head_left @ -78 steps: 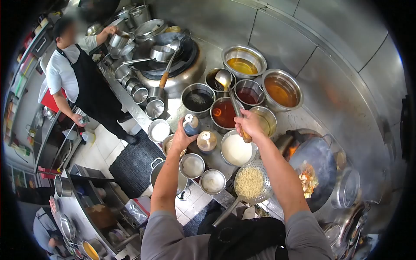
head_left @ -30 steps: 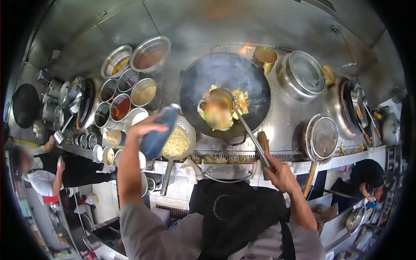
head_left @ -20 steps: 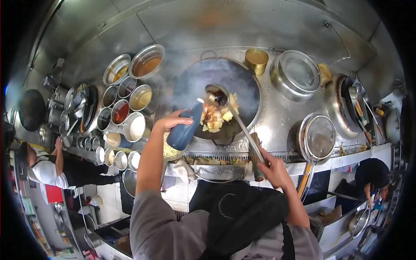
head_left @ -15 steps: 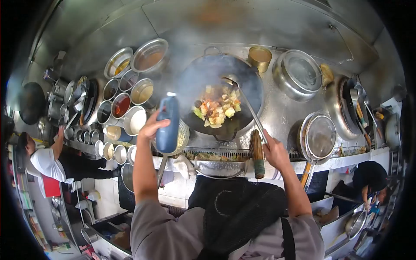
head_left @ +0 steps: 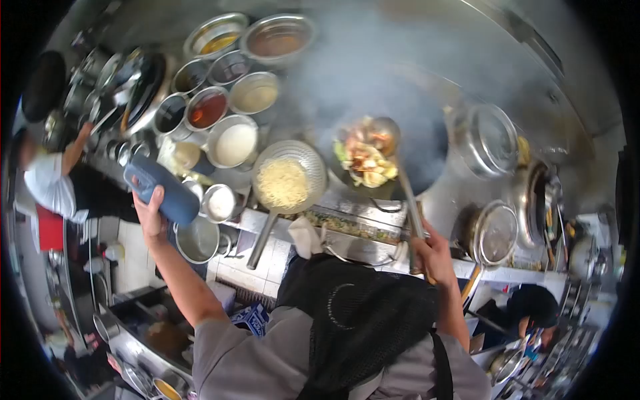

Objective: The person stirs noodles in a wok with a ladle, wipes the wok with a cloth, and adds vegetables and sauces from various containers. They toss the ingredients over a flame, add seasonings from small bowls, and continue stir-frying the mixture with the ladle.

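Observation:
My left hand (head_left: 152, 212) is wrapped round a blue plastic bottle (head_left: 167, 193), which is tilted on its side over the small pots at the left. In my right hand (head_left: 435, 253) is the handle of a metal ladle (head_left: 408, 193). The ladle's bowl rests against the mixed vegetables (head_left: 368, 157) inside a dark wok (head_left: 427, 150). Steam hides much of the wok's far side. Between my two hands lies a perforated strainer (head_left: 259, 243) with pale noodles (head_left: 283, 183) in it.
Metal pots of sauces stand left of the wok, among them a red sauce (head_left: 208, 111) and a white one (head_left: 235, 143). A lidded steel pot (head_left: 490, 143) stands at the right. One co-worker (head_left: 50, 177) is at far left, another (head_left: 530, 310) at lower right.
My left hand has carried the bottle left, away from the wok, and tipped it over. The noodle strainer now shows fully. The ladle has shifted against the food, and the view has turned.

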Tool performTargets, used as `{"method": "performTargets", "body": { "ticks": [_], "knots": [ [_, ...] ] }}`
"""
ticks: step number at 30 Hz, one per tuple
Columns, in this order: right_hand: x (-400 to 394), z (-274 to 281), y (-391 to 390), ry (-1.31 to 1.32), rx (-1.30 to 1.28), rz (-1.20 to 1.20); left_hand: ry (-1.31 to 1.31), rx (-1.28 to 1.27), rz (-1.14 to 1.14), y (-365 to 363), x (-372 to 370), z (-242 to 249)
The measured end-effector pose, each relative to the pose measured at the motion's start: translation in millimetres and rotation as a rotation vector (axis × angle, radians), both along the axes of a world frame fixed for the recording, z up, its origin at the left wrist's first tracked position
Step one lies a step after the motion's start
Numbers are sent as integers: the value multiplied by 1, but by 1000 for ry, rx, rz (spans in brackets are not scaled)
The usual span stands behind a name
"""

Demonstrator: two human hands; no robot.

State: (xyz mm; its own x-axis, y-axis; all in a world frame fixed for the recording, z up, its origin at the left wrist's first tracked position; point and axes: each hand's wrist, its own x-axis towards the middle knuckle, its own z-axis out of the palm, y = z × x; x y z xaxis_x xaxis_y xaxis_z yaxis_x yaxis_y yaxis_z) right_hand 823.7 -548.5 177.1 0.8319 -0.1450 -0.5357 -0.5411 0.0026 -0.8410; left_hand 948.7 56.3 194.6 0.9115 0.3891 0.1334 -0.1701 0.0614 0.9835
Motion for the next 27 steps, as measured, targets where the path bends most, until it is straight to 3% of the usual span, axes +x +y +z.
{"method": "performTargets", "body": {
  "ticks": [1,5,8,11,12,13,15,17,21,23,25,27],
  "knots": [
    [3,-1,8,-121,-393,137,-6,26,81,8,3,6],
    [42,2,39,-178,-850,303,-4,326,435,56,36,-4],
    [56,-27,19,-449,-1075,488,16,449,654,86,73,-27],
    [37,-13,-12,-409,-1297,680,-19,538,729,102,108,-51],
    [28,1,-17,-289,-1373,688,-14,490,694,110,119,-65],
    [16,8,-32,-358,-1497,696,-9,443,658,119,132,-80],
    [0,56,-25,-206,-1611,704,-29,553,608,128,153,-107],
    [-14,96,-15,-117,-1743,714,42,494,519,106,157,-110],
    [-36,181,32,14,-1714,593,274,740,590,123,181,-175],
    [-44,214,54,161,-1601,498,360,617,512,126,178,-183],
    [-58,216,55,192,-1548,475,111,394,314,156,188,-218],
    [-68,206,45,223,-1468,488,201,384,258,150,174,-176]
  ]
}}
